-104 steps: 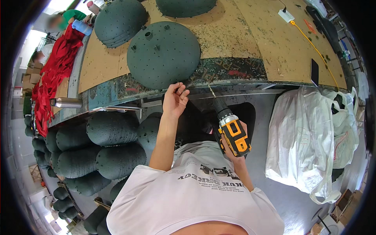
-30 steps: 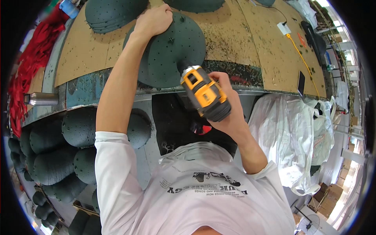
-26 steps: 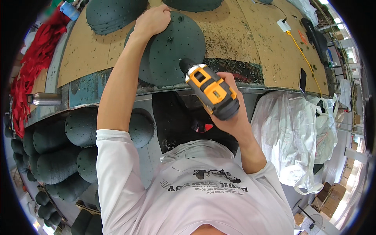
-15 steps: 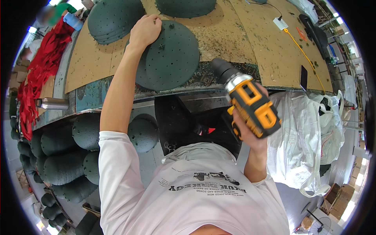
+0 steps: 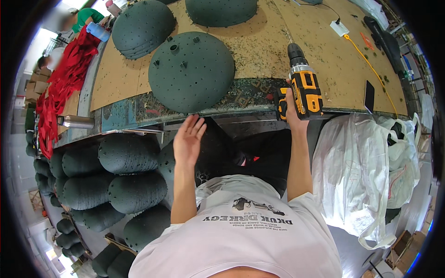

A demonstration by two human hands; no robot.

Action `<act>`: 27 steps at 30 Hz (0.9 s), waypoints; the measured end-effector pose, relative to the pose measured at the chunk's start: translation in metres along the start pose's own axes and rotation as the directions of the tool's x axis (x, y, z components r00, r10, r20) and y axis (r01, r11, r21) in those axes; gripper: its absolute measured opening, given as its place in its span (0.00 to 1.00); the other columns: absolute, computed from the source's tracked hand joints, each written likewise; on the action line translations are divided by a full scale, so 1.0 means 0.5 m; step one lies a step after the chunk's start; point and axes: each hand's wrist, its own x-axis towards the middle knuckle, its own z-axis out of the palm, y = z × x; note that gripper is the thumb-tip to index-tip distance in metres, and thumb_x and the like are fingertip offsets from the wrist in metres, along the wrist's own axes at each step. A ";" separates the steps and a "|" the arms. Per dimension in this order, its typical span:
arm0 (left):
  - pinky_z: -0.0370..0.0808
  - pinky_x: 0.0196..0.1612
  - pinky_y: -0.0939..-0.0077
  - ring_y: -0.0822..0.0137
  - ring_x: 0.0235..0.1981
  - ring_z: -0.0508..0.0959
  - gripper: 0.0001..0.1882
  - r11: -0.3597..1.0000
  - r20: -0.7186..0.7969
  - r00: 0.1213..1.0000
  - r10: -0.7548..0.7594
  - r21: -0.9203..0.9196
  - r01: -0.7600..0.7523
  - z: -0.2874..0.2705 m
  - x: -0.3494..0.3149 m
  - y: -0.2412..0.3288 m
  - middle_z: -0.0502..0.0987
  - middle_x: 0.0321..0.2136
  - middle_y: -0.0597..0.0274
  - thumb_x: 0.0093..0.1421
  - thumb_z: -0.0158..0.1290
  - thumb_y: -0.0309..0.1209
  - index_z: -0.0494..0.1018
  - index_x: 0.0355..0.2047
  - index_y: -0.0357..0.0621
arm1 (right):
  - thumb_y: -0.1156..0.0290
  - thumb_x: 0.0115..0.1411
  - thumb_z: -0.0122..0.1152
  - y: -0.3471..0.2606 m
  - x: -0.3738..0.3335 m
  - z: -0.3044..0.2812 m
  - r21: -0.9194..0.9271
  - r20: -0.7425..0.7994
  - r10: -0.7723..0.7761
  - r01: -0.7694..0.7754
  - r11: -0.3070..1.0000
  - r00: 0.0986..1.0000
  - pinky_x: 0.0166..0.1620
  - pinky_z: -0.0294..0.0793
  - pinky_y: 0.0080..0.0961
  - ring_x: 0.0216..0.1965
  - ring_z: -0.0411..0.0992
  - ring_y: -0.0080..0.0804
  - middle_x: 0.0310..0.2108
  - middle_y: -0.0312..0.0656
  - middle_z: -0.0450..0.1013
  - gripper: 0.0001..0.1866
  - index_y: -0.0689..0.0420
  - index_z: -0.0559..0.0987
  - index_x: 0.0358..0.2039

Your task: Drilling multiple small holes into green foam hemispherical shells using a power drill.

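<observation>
A dark green dome, dotted with small holes and bearing several short stubs and a round collar, rests on the near side of the workbench. Just below its front rim is my left hand, open, with fingers stretched toward the dome and nothing in them. I cannot tell whether the fingertips touch the rim. To the right, my right hand grips a yellow and black cordless drill by its handle. Its long thin bit points away from me over the bench, apart from the dome.
Stacked domes stand at the far left, another dome behind. Crumbs litter the bench board. Right are a phone and a yellow cord. White sacks hang below; more domes are piled lower left.
My left hand has left the dome's far side and drawn back to its front rim. The drill has moved right and forward, its bit now pointing away. The dome's stubs have come into view.
</observation>
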 end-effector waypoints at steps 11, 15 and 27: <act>0.70 0.57 0.62 0.55 0.55 0.71 0.19 0.936 -0.057 0.998 -0.037 -0.353 0.014 0.038 0.028 -0.003 0.70 0.52 0.49 0.66 0.51 0.28 0.65 0.54 0.29 | 0.81 0.61 0.60 0.005 -0.002 0.004 -0.057 -0.035 -0.039 0.037 0.998 0.999 0.37 0.74 0.24 0.32 0.73 0.26 0.39 0.41 0.73 0.26 0.60 0.60 0.57; 0.72 0.55 0.64 0.58 0.51 0.72 0.18 0.951 -0.042 0.967 0.250 -0.178 -0.253 0.054 0.060 -0.004 0.72 0.49 0.56 0.66 0.52 0.28 0.65 0.54 0.38 | 0.81 0.61 0.59 -0.014 -0.006 0.008 0.005 -0.037 -0.031 0.031 1.000 0.999 0.43 0.74 0.26 0.38 0.74 0.29 0.40 0.42 0.74 0.25 0.60 0.61 0.56; 0.68 0.64 0.45 0.58 0.55 0.75 0.24 0.857 0.148 0.853 0.501 -0.226 -0.464 0.066 0.138 0.033 0.71 0.57 0.65 0.67 0.51 0.25 0.62 0.61 0.60 | 0.72 0.68 0.57 0.017 -0.014 -0.006 -0.093 -0.017 -0.011 0.009 0.996 1.000 0.40 0.73 0.19 0.36 0.70 0.16 0.46 0.34 0.76 0.13 0.58 0.75 0.52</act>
